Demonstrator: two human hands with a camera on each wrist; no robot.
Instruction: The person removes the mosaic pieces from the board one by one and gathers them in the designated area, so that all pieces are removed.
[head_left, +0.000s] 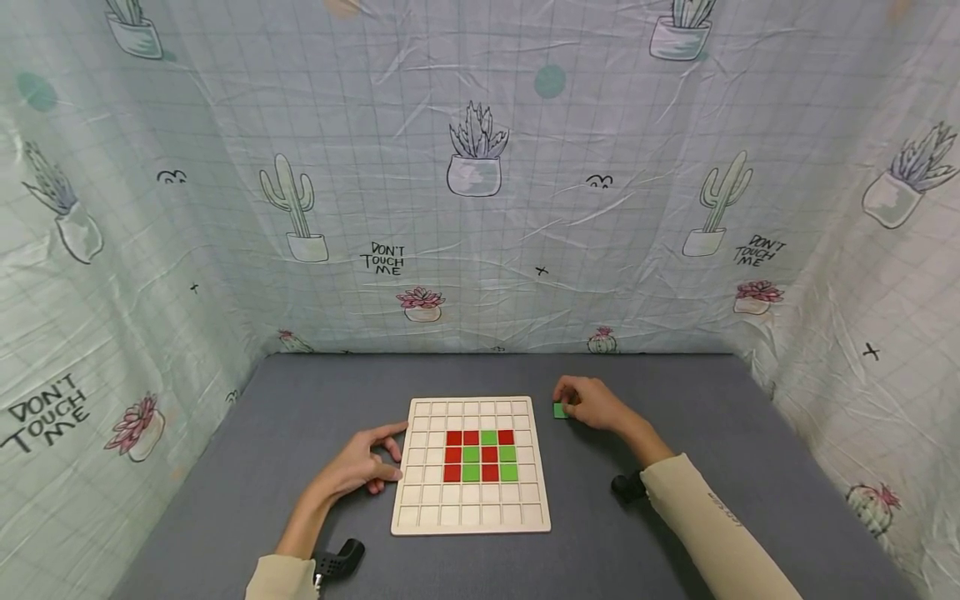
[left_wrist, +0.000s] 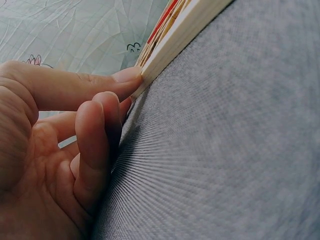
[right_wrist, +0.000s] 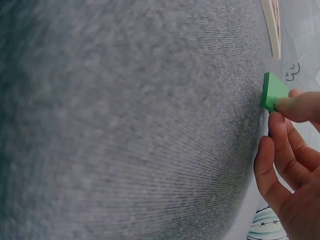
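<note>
A pale wooden grid board (head_left: 420,520) lies on the dark grey table, with red tiles (head_left: 453,455) and green tiles (head_left: 470,472) seated in a block of three rows near its middle. My left hand (head_left: 360,462) rests at the board's left edge, thumb tip and index fingertip touching its side. In the left wrist view the thumb (left_wrist: 85,89) presses that wooden edge while other fingers bend beneath it. Beyond the board's upper right corner, my right hand (head_left: 596,403) pinches a square green tile (right_wrist: 273,91) between thumb and fingers, close over the table.
The grey table (head_left: 330,396) spreads around the board on every side. A pale curtain (head_left: 480,242) printed with cacti and potted plants rises behind it and along both sides. Black wrist devices (head_left: 341,560) sit by both sleeves.
</note>
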